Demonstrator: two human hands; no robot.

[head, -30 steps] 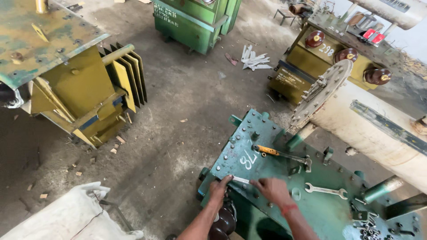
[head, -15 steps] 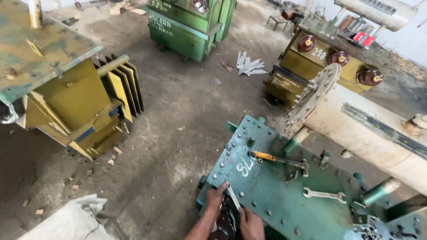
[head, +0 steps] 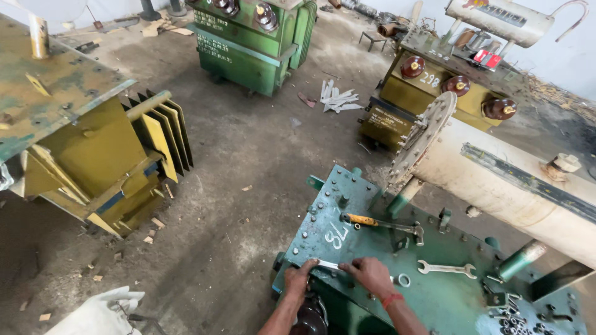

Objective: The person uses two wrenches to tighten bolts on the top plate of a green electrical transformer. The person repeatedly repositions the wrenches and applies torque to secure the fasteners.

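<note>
Leftmost, a yellow transformer [head: 93, 167] with cooling fins stood on the dusty concrete floor [head: 236, 161], its worn top filling the near corner, and a white sack [head: 102, 313] lay at the bottom edge. Farther back, a green transformer [head: 254, 40] carried white lettering on its side, with pale scraps [head: 338, 98] strewn beside it. Lower down, the green cover plate [head: 366, 248], studded with bolts and marked with white chalk figures, lay tilted in front of the person. At its near edge the left hand [head: 301, 278] curled over the rim, fingers closed on one end of a slim bright metal tool [head: 328, 265]; the right hand [head: 371, 274], a red band at the wrist, pressed down on the other end, though its grip was not clear. Just beyond them lay a yellow-handled hammer [head: 382, 223], a small washer [head: 403, 280], and an open-ended spanner [head: 447, 268]. Behind rose a second yellow transformer [head: 434, 93] with brown bushings and white painted figures, and to the right a long cream cylindrical tank [head: 509, 186] with a bolted flange crossed the view.
</note>
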